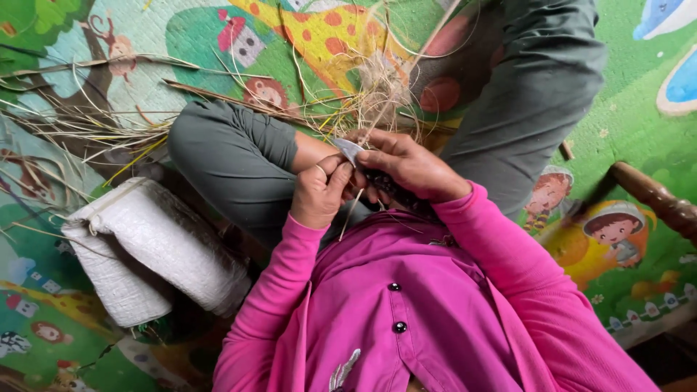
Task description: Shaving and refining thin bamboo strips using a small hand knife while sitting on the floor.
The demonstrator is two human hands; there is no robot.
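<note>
Hands meet right over the lap, just above the bright pink buttoned top [406,305]. Right hand [410,168] is curled tight around a dark-handled knife with a short grey metal blade [350,150], the blade poking out toward the other hand. Left hand [319,194] is closed too, thumb and fingers pinching a thin pale straw strand [351,212] that hangs down across the top's collar. Blade tip sits just beside that pinch, practically touching it. Beyond the knuckles, farther from the top, a frayed tuft of dry tan fibres [377,87] fans out between the grey-green trousered knees [239,160]. Loose long straw stalks [94,116] lie scattered on the colourful cartoon play mat [632,123]. Beside the top's left sleeve rests a rolled white woven sack [156,243]. Off its right sleeve, a brown turned wooden leg [653,197].
</note>
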